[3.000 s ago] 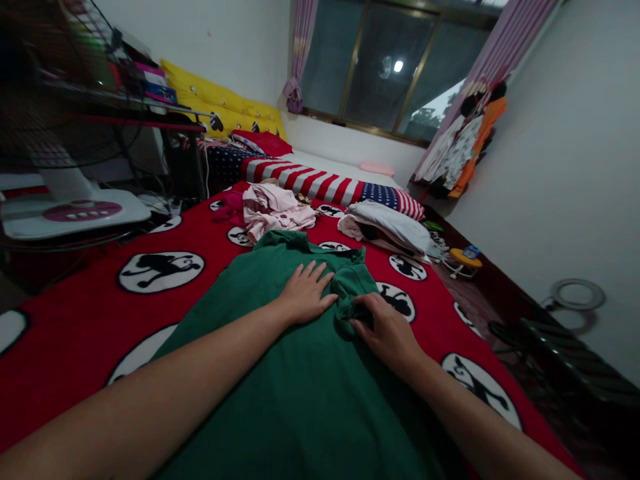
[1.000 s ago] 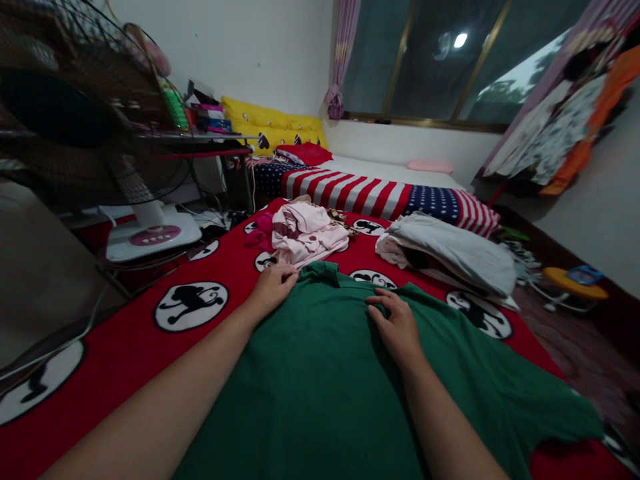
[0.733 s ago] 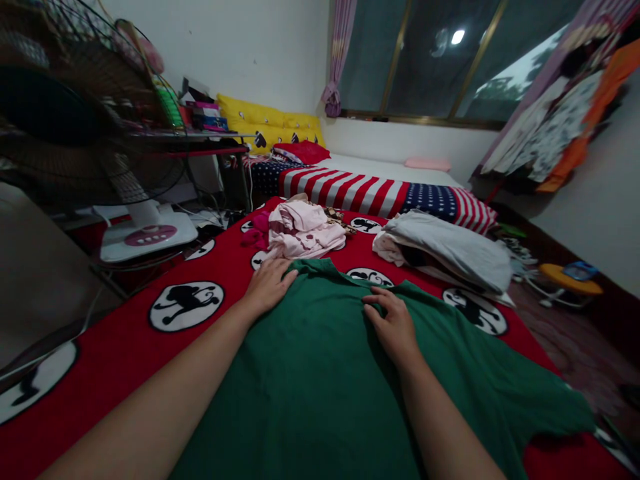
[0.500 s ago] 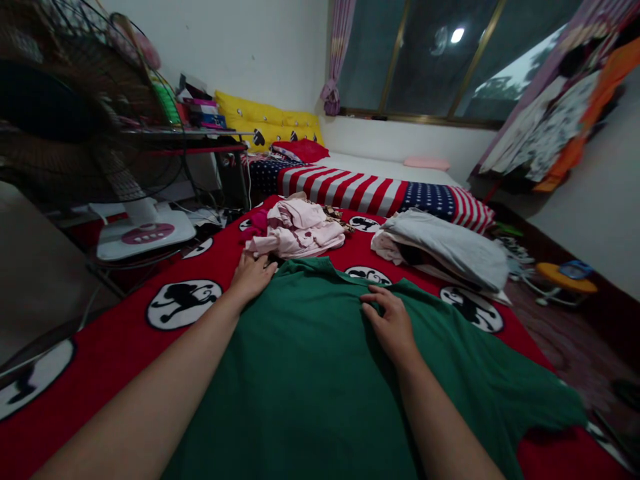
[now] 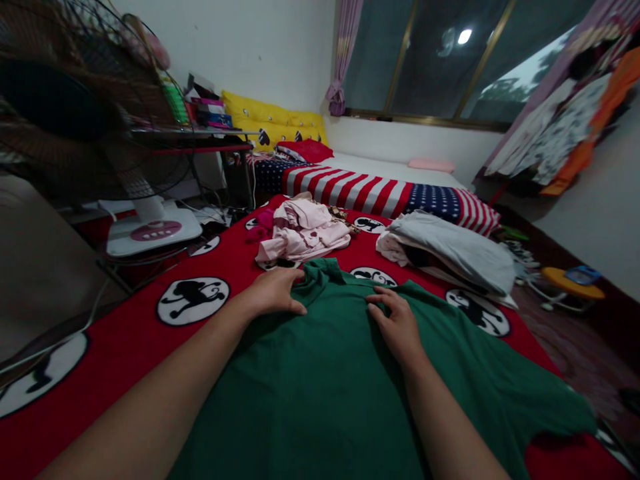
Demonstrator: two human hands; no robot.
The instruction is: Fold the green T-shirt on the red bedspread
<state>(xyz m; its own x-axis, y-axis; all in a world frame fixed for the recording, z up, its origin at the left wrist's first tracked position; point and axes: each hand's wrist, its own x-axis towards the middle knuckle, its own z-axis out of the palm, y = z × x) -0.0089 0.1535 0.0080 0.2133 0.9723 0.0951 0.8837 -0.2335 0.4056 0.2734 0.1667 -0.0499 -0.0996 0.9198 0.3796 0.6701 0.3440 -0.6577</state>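
The left hand (image 5: pixel 273 293) has slid onto the collar of the green polo shirt (image 5: pixel 320 380), grip open; the right hand (image 5: pixel 397 327) grip stays clamped on a fold.

The person's body, as seen from the head camera, consists of two uncovered limbs. The bare left forearm (image 5: pixel 145 400) and bare right forearm (image 5: pixel 450 420) are smooth, rounded in section, and widest at the lower frame edge. Each narrows toward a rounded wrist: the left wrist (image 5: pixel 240 308) and the right wrist (image 5: pixel 413 357). No sleeve, cuff or band appears on either limb within the frame. The bare left hand (image 5: pixel 270 295) and bare right hand (image 5: pixel 395 327) each have a broad back and tapered fingers (image 5: pixel 383 310). Fingernail detail is too small to resolve.
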